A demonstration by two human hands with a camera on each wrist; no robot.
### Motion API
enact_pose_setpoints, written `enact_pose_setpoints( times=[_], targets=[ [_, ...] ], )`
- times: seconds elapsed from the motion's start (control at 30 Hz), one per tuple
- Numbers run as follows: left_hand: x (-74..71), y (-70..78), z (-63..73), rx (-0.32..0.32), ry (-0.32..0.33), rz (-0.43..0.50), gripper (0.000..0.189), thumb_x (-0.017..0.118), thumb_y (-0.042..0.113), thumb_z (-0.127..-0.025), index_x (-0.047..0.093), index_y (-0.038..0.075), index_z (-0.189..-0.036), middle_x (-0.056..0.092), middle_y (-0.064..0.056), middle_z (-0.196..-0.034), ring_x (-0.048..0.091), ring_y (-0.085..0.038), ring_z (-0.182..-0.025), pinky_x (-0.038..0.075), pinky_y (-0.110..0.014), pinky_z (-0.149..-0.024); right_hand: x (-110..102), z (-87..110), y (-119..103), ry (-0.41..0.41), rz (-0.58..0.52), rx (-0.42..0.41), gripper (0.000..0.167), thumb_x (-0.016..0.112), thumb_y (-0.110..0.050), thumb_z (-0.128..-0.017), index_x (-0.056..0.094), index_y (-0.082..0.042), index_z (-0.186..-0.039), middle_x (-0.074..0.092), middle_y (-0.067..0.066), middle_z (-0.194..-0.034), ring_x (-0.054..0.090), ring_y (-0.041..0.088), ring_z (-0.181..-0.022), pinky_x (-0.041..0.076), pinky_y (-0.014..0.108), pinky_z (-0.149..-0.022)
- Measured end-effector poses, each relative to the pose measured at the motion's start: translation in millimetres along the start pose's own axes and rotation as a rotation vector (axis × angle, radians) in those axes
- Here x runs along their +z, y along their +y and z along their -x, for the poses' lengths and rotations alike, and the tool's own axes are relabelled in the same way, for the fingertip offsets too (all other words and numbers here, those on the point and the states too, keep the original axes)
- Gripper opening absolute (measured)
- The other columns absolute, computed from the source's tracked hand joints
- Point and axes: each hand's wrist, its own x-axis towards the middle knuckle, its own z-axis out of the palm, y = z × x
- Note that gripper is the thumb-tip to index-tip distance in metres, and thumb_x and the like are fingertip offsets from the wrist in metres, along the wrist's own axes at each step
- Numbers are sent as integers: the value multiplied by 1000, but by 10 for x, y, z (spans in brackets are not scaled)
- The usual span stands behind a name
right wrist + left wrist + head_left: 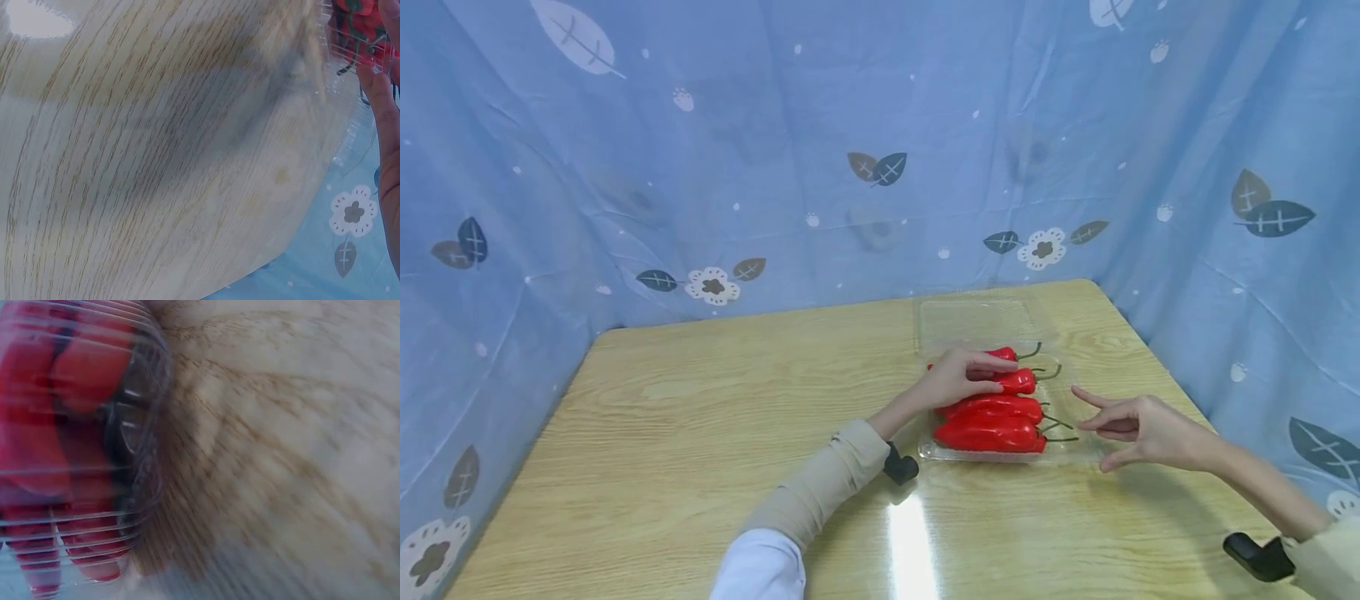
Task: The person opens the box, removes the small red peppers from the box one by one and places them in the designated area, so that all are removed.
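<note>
Several long red peppers (988, 434) with green stems lie side by side in a clear plastic clamshell box (943, 455), stems to the right. My left hand (952, 379) reaches over the far peppers. Its thumb and fingers grip one red pepper (1019, 382) from its near and far sides, and the hand hides part of it. Just right of the box, my right hand (1150, 429) hovers near the stems, thumb and fingers spread apart with nothing between them. In the left wrist view the box's ridged side (150, 425) shows blurred, red peppers (31, 425) behind it.
The box's clear lid (973, 321) lies folded back toward the rear of the wooden table (715, 417). A blue patterned curtain (805, 167) hangs behind the table and along its sides. Black wrist devices (1258, 557) sit under the forearms.
</note>
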Motion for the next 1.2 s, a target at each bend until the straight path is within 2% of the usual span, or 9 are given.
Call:
enact_pose_setpoints(
  times=[0.2, 0.4, 0.53, 0.67, 0.77, 0.93, 1.1, 1.2],
  targets=[
    [59, 47, -50, 11, -51, -159, 44, 71, 12, -87, 62, 13, -129, 64, 1, -125, 55, -3, -116, 42, -10, -91, 2, -8, 6, -10, -24, 3, 45, 79, -4, -73, 63, 13, -112, 31, -29, -145, 50, -5, -116, 53, 24, -81],
    [128, 150, -129, -3, -100, -292, 46, 68, 16, -89, 58, 17, -134, 63, 3, -126, 54, -3, -111, 41, -8, -88, 1, -7, 7, -10, -23, -5, 45, 79, -5, -74, 63, 14, -112, 31, -30, -144, 49, -7, -116, 53, 23, -82],
    [190, 220, -177, 14, -120, -371, 45, 67, 17, -91, 58, 17, -135, 61, 3, -129, 54, -4, -114, 38, -8, -92, 7, -4, 2, -8, -15, -10, 45, 79, -6, -74, 63, 14, -112, 31, -29, -144, 48, -7, -117, 53, 23, -82],
    [272, 251, -219, 5, -99, -429, 43, 67, 19, -91, 59, 16, -133, 63, 5, -125, 56, -1, -111, 38, -7, -91, 12, -1, 3, -10, -22, -24, 45, 79, -5, -75, 63, 14, -112, 32, -29, -145, 48, -6, -117, 52, 23, -82],
    [325, 293, -250, -27, -80, -477, 42, 67, 19, -90, 61, 17, -131, 65, 6, -122, 57, -1, -106, 40, -6, -89, 12, -1, 5, -9, -20, -29, 45, 79, -5, -75, 63, 14, -112, 32, -28, -145, 48, -6, -118, 53, 24, -82],
    [387, 357, -312, -54, -77, -551, 42, 68, 21, -90, 61, 14, -131, 64, 5, -121, 56, -2, -108, 40, -7, -90, 16, 5, 11, -7, -13, -25, 46, 79, -5, -75, 63, 13, -113, 31, -28, -145, 47, -6, -118, 53, 24, -81],
    [410, 378, -324, -34, -55, -593, 42, 68, 19, -90, 61, 12, -131, 63, 3, -125, 55, -4, -114, 39, -9, -94, 26, 9, 17, -9, -30, -36, 45, 78, -4, -75, 62, 15, -113, 31, -28, -145, 46, -6, -119, 52, 24, -83],
    [410, 374, -303, -12, -44, -598, 44, 68, 19, -90, 59, 13, -133, 63, 4, -126, 55, -4, -113, 39, -9, -93, 28, 5, 8, -6, -24, -29, 45, 78, -5, -76, 62, 15, -113, 31, -28, -145, 46, -7, -119, 52, 24, -82]
  ],
)
